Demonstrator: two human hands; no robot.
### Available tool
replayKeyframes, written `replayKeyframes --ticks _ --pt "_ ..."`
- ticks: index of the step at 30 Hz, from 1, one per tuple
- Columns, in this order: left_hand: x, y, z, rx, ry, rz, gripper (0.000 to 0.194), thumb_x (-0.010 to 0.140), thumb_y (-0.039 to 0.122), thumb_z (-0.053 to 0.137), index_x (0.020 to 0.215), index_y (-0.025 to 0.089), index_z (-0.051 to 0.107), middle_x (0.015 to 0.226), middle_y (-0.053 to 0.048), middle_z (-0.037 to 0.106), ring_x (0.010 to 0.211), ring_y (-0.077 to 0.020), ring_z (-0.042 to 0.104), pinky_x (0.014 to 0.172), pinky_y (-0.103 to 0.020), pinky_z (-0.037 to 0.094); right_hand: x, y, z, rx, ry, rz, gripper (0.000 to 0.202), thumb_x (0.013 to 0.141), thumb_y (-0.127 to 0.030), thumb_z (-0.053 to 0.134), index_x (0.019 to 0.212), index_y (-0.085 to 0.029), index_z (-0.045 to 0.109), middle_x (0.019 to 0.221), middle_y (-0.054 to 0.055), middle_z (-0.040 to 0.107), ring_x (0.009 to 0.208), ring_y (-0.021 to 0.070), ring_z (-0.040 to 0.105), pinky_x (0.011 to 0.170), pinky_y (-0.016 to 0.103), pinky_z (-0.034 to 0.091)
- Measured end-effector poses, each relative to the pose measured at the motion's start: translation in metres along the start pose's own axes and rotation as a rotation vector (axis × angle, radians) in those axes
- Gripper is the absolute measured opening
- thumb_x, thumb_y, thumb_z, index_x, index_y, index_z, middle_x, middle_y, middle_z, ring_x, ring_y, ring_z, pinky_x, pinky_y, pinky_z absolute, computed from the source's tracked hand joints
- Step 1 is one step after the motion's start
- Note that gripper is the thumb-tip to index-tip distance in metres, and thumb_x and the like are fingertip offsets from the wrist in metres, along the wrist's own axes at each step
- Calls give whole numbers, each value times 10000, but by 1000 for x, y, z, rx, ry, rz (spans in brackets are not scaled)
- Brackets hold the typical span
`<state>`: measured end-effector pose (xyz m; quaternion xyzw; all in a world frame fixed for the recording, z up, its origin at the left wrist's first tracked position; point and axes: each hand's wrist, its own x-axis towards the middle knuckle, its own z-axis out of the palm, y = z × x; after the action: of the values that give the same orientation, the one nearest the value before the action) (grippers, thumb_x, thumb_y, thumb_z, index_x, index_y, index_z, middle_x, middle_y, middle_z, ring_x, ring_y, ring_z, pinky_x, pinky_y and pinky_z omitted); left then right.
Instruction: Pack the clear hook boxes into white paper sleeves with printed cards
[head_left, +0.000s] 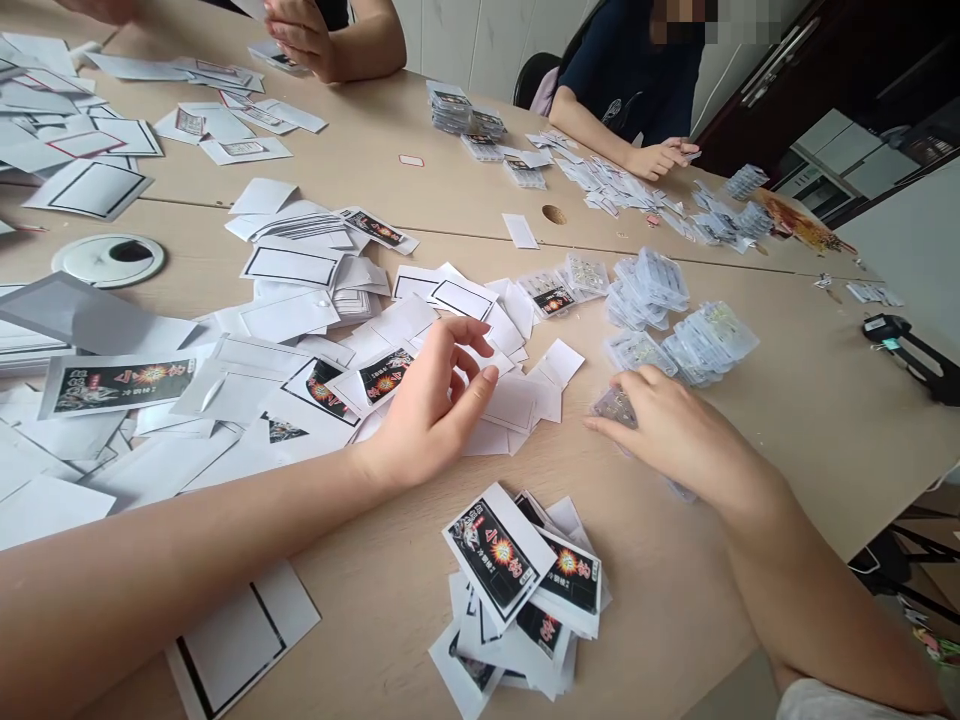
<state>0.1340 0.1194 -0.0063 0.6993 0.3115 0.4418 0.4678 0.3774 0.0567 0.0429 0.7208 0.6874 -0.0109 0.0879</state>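
My left hand (435, 405) hovers over the spread of white cards (510, 400), its fingers curled loosely apart with nothing between them. My right hand (667, 425) has its thumb and fingers around a small clear plastic box (615, 405) on the table. Beyond it stand stacks of similar clear boxes (712, 343), with small items inside. Close to me, between my forearms, lies a loose pile of black printed cards (499, 555). More printed cards (386, 375) lie among the white ones beside my left hand.
White cards and envelopes (90, 440) cover the left of the table (660, 620). Two people sit across; one (630, 90) handles small packets (600, 185). Stacked boxes (450, 108) stand at the far side. A black device (911, 355) lies at the right edge.
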Motion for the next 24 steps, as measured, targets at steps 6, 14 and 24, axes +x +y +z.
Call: replayKeyframes --ticks 6,14,24 --pt "-1 5 -1 69 -41 30 236 892 236 467 1108 195 382 1054 -79 500 768 -120 505 598 -266 447 -10 11 -2 89 -146 -122 254 821 -262 536 1071 -227 524 1230 86 498 956 225 623 738 325 498" --pt "-7 4 -1 172 -87 193 309 868 143 477 1154 184 366 1048 -83 517 797 -120 512 656 -270 451 -1 -11 -9 354 109 14 413 804 -523 557 1107 -243 540 1167 85 591 798 221 641 660 349 502" --pt "-6 0 -4 231 -116 124 432 743 24 425 1140 187 377 1076 -77 526 868 -154 509 774 -327 453 92 -19 -18 94 45 -215 634 752 -180 539 1374 -209 416 1409 130 446 1162 328 529 902 439 464"
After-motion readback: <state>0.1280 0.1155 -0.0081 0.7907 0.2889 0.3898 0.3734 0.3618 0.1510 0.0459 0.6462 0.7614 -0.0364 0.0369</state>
